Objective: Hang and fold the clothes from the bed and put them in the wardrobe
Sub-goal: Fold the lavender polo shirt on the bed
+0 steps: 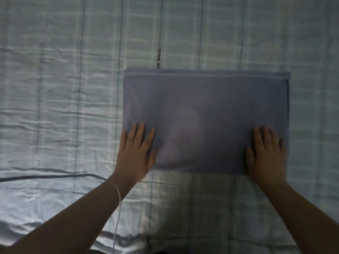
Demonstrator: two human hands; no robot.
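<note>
Folded garment (pixel 205 110) lies flat on the bed (pixel 60 88), right of centre in the head view. It's a blue-grey rectangle, long side running left to right, with a pale seam line just inside its far edge.

Your left hand (pixel 134 153) rests palm down on the near-left corner. Fingers (pixel 140 132) are straight, slightly spread, and point away from you onto the cloth. The outer finger sits on the garment's left edge; the heel of the hand overhangs the near edge onto the bed.

Your right hand (pixel 266 154) rests palm down on the near-right corner. Fingers are straight, close together, lying on top of the cloth just inside its right edge. The thumb points inward toward the middle. The heel covers the near edge.

Neither hand grips anything: both are flat and pressing, with cloth under the fingers and none between them. The middle of the garment between the hands is bare and smooth.

The bed has a pale checked sheet, wrinkled on the left. A thin white cord (pixel 117 208) loops round your left wrist and hangs down toward you. A dark cable (pixel 45 176) runs across the sheet from the left edge toward that wrist. A small dark label strip (pixel 158 58) lies on the sheet just past the garment's far edge.

Picture is dim and a bit blurred.
</note>
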